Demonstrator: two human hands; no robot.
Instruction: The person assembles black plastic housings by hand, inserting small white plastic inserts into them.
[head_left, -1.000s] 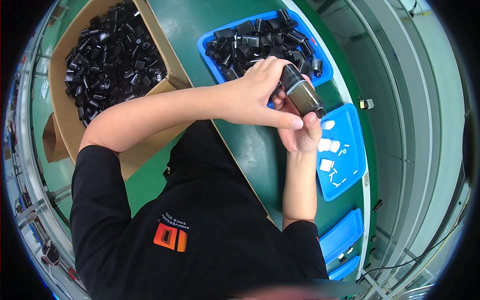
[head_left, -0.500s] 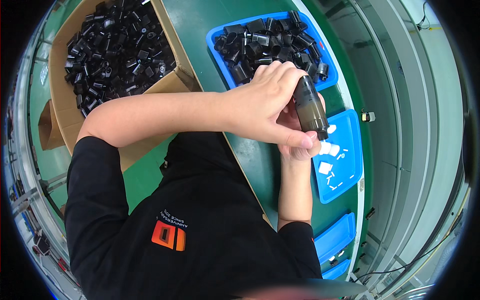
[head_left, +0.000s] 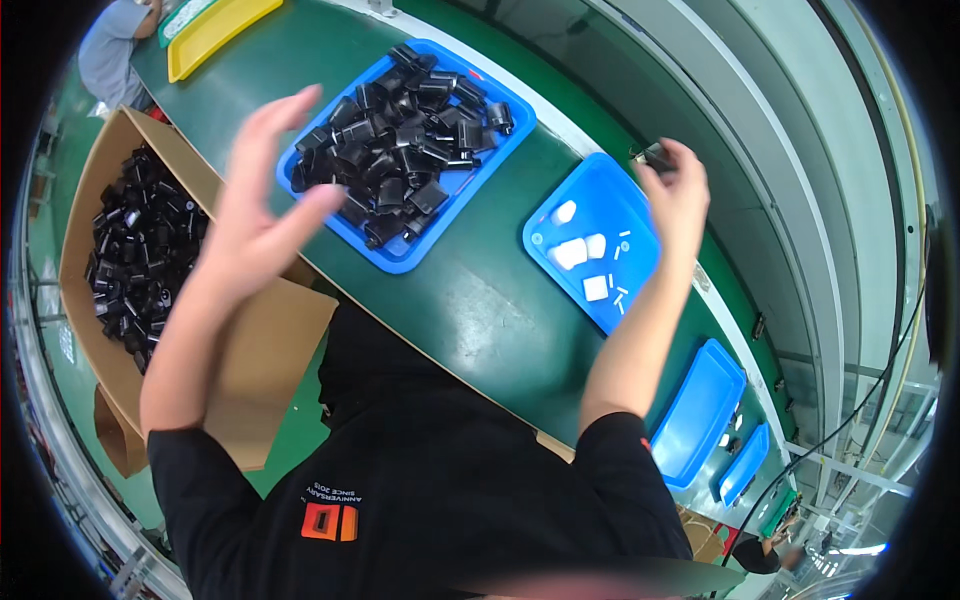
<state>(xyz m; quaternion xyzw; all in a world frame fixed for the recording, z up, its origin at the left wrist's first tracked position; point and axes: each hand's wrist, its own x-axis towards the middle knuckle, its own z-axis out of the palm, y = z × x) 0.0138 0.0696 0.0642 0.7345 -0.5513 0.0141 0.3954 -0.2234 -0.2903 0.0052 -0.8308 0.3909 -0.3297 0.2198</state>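
My left hand (head_left: 262, 195) is raised with thumb and fingers spread, holding nothing, between the cardboard box and the blue tray (head_left: 397, 266) of dark, glossy plastic housings (head_left: 400, 150). My right hand (head_left: 682, 195) reaches past the table's far edge, its fingers closed around a small dark piece (head_left: 656, 157). Most of that piece is hidden by the fingers, so its kind is unclear. Below the right forearm lies a second blue tray (head_left: 547, 236) with several white blocks (head_left: 570, 253) and thin white sticks (head_left: 621, 300).
An open cardboard box (head_left: 250, 380) full of small black plastic parts (head_left: 140, 250) stands at the left. Another blue tray (head_left: 700, 410) sits at the lower right. A yellow tray (head_left: 225, 35) lies at the far left, near another person in grey (head_left: 115, 60).
Both hands have parted from the dark translucent cylinder held between them. The left hand has moved left and opened; the right has reached out to the far edge. My view has turned.
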